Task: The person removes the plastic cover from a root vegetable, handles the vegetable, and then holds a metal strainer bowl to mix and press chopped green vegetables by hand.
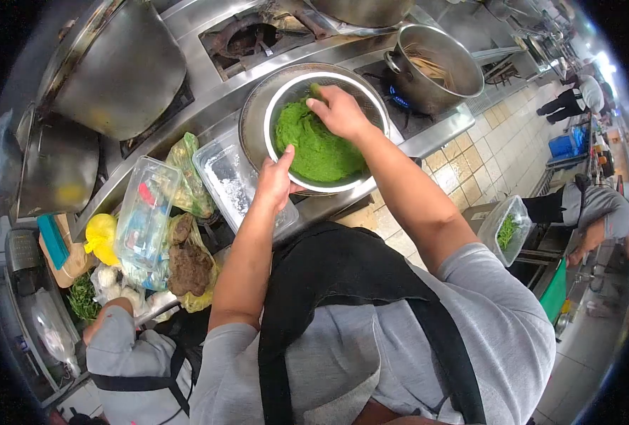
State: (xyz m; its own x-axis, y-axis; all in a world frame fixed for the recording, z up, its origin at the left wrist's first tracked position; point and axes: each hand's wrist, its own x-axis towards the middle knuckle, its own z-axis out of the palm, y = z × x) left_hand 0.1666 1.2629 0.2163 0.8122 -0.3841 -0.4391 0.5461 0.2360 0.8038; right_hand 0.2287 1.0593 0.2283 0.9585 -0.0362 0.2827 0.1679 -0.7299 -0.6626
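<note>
A metal bowl (277,97) holds a bright green, finely chopped or pasty mass (325,152). My left hand (278,180) grips its near-left rim, thumb on the inside and fingers mostly hidden below. Over the far part of the bowl, my right hand (338,113) has its thumb and forefinger apart, with green stuck to the fingertips; its other fingers are partly hidden. Under the bowl sits a wider round mesh sieve or pan (247,117). Just left of it lies a clear plastic tray (226,180) with white residue.
A steamy pot (438,85) stands over a blue flame at right. Large pots (120,78) occupy the left stove. Bags, a clear container (144,209) and a brown lump (189,269) crowd the lower left. Co-workers stand at lower left (137,361) and right (598,209), near a tub of greens (506,230).
</note>
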